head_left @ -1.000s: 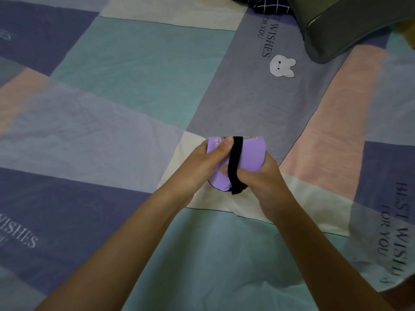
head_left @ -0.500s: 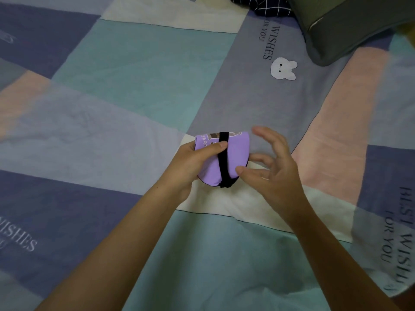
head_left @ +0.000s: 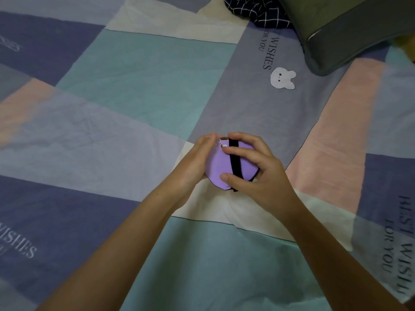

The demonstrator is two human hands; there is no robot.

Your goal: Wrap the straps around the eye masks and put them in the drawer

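A folded purple eye mask (head_left: 220,168) is held just above the bed, with its black strap (head_left: 235,161) wound once around it from top to bottom. My left hand (head_left: 195,162) cups the mask's left side, fingers curled behind its upper edge. My right hand (head_left: 258,171) grips the mask from the right, its index finger laid over the top by the strap and its thumb pressed on the lower front. No drawer is in view.
A patchwork bedsheet (head_left: 134,90) in blue, teal, pink and cream covers everything below. A grey-green pillow (head_left: 350,30) lies at the top right, with a dark checked cloth (head_left: 258,12) beside it. A white rabbit print (head_left: 283,79) marks the sheet.
My right hand, open and off the mask half a second ago, has closed back onto its right side. The mask has tilted slightly in my hands.
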